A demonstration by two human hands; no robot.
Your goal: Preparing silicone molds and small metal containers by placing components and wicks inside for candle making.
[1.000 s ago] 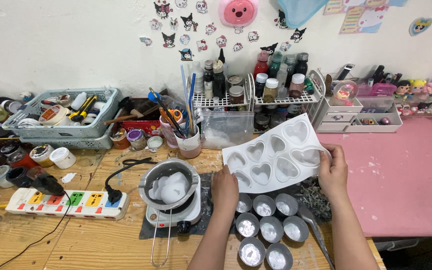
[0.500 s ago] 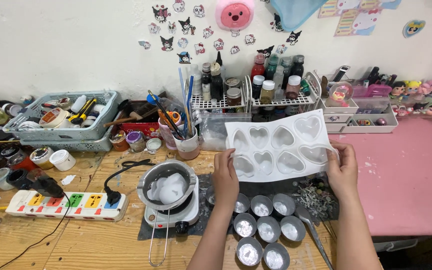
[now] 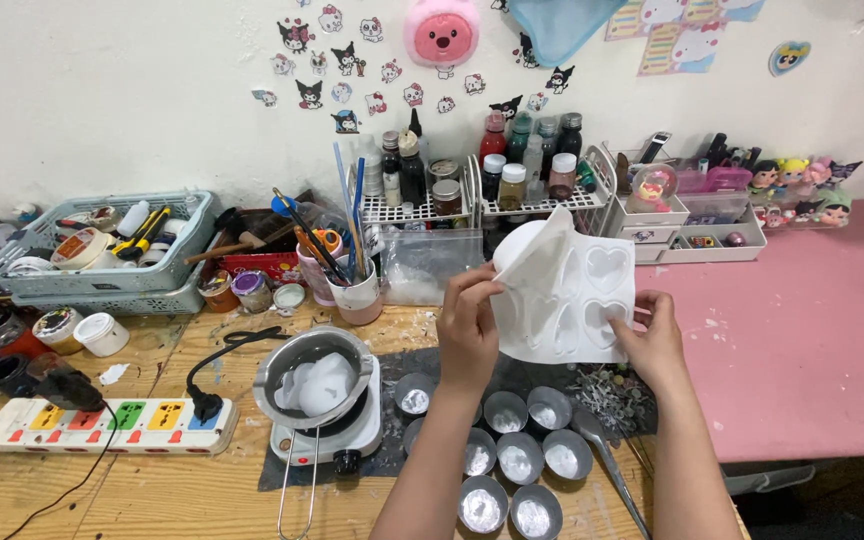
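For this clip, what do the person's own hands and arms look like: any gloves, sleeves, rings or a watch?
Both hands are bare: no gloves on the left hand or the right hand. Both forearms are uncovered as far as the frame's lower edge, with no sleeve in view. No watch, bracelet or ring shows on either. Fingernails look short; polish cannot be made out.
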